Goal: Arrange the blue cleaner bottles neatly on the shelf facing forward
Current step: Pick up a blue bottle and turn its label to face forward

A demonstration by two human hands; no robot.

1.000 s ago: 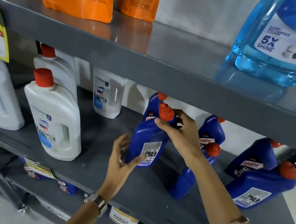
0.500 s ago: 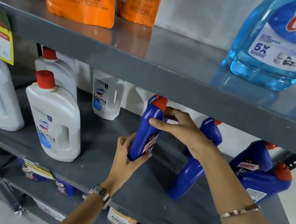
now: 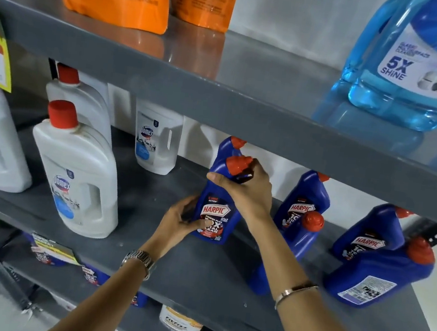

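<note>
Hands both on one blue Harpic bottle, upright on the grey shelf, front label out. Right hand clenched round neck under red cap; left hand gripping lower body, thumb on label. Best move: square the label to shelf edge, seat base flat, line up with bottle behind. Two front bottles to the right lean with labels off-front, look next. Let go gently so it doesn't tip.
</note>
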